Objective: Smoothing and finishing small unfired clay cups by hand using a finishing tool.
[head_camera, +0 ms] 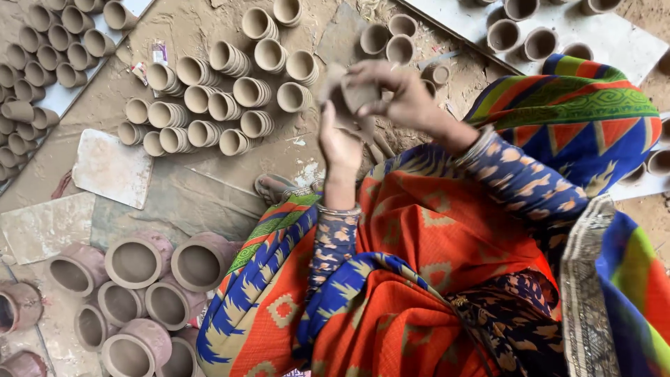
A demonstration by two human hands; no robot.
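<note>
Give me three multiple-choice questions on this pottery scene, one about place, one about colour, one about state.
1. Where do the large pots lie?
A. lower left
B. upper right
C. on the lap

2. What colour is the sleeve?
A. plain white
B. dark blue, patterned
C. plain green

3. What are the hands doing?
A. resting empty
B. holding a small clay cup together
C. gripping a tile

Answers: 1 A, they cluster at lower left; 2 B, blue with tan marks; 3 B, left hand and right hand meet on the cup.

Dusty earthen floor (209,28) in daylight, with flat stone slabs (112,167) and white boards (614,38).
</note>
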